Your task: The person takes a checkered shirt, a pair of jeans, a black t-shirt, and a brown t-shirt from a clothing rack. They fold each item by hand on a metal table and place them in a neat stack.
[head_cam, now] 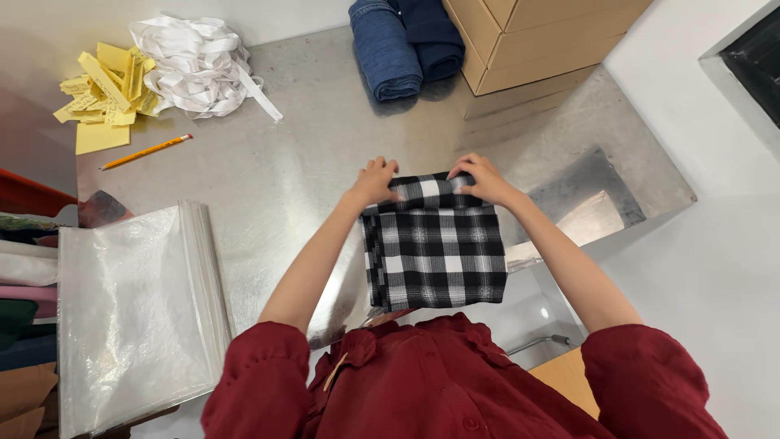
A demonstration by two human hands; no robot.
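A black-and-white checked cloth (435,252), folded into a rectangle, lies on the metal table (292,179) in front of me. My left hand (375,180) grips its far left corner, and my right hand (482,177) grips its far right corner. Both hands are rolling or folding the far edge of the cloth over. My dark red sleeves fill the bottom of the view.
A stack of clear plastic bags (134,309) lies at the left. Yellow paper slips (106,89), a heap of white strips (199,61) and a pencil (146,152) sit far left. Folded blue denim (402,45) and cardboard boxes (528,36) stand at the back. Coloured fabrics (20,293) pile at the left edge.
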